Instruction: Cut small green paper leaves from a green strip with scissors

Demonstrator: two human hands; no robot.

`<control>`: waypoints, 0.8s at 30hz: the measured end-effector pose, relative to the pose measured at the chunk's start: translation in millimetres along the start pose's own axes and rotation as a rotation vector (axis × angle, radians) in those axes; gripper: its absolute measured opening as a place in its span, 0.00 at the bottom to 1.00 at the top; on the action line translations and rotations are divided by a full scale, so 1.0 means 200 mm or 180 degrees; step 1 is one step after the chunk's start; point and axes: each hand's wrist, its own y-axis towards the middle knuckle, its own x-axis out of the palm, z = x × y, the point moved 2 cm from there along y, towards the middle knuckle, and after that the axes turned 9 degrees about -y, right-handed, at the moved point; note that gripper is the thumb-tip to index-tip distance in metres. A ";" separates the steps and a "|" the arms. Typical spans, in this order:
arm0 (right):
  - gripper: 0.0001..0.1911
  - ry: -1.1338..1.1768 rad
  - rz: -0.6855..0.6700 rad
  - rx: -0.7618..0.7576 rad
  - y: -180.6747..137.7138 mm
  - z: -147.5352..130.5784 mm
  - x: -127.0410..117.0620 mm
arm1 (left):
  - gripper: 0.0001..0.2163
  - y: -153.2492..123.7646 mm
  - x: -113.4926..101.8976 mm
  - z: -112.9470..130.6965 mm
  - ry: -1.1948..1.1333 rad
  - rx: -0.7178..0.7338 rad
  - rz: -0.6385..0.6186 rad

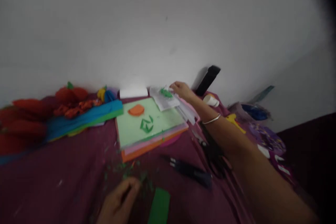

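My right hand point(181, 89) reaches far forward to the back of the purple cloth, its fingers closed on a white sheet point(165, 100) that carries a small green cut-out point(166, 93). A thin bangle point(211, 120) sits on that wrist. The sheet overlaps the far corner of a stack of coloured foam sheets point(152, 131), pale green on top, with an orange piece point(136, 110) and green scraps point(146, 125) on it. My left hand point(120, 202) rests low near me, fingers curled, beside a green strip point(159, 205); whether it holds anything is unclear.
Dark scissors point(190, 170) lie between the stack and me. Red and orange paper flowers point(69, 102) and blue and green sheets point(86, 119) fill the left. A black object point(208, 79) leans on the wall, with a white paper cup point(211, 100), yellow piece point(234, 120) and clutter at right.
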 end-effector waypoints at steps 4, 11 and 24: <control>0.20 0.0958 -0.0261 -0.0343 -0.44 -0.07 0.05 | 0.12 -0.07 0.01 0.01 0.0217 0.0610 0.0254; 0.11 0.2016 -0.1256 -0.0949 -1.08 -0.21 0.24 | 0.07 -0.10 0.06 0.04 0.1371 0.1405 0.0001; 0.08 0.1991 -0.1167 -0.0969 -1.25 -0.23 0.52 | 0.05 -0.01 0.02 -0.01 0.3558 0.2005 0.0455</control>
